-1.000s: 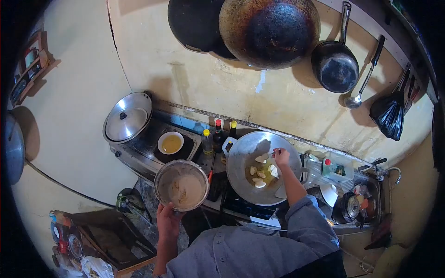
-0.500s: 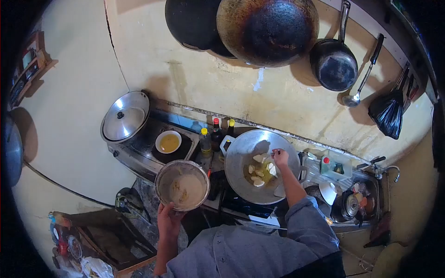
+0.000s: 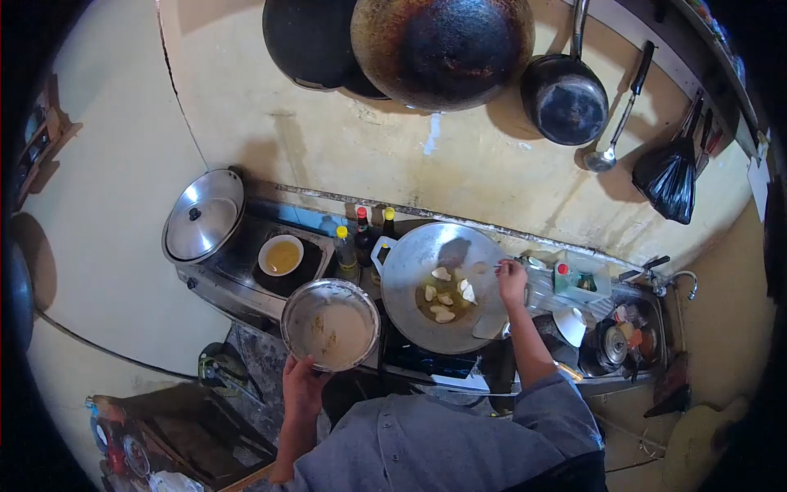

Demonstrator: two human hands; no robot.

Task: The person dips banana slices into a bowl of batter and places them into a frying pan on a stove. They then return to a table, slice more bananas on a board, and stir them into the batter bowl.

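Observation:
My left hand (image 3: 302,387) grips the near rim of a metal mixing bowl (image 3: 370,338) with pale, floury mix smeared inside. The bowl is held level beside a big silver wok (image 3: 402,305). In the wok's middle, several whitish pieces (image 3: 443,297) lie in a shallow pool of yellow oil (image 3: 424,308). My right hand (image 3: 513,280) is over the wok's right rim, fingers pinched together; what they hold, if anything, is too small to make out. A flat metal tool (image 3: 490,328) rests on the wok's near right edge.
Left of the wok stand a white bowl of yellow liquid (image 3: 283,257), several capped bottles (image 3: 363,232) and a lidded pot (image 3: 203,217). At right are a plastic tub (image 3: 584,283), a white bowl (image 3: 570,325) and a cluttered sink (image 3: 627,344). Pans (image 3: 566,98) and a ladle (image 3: 607,148) hang above.
My right hand has drawn back from above the wok's middle toward its right rim. The mixing bowl in my left hand is closer to the wok. The whole view has shifted slightly.

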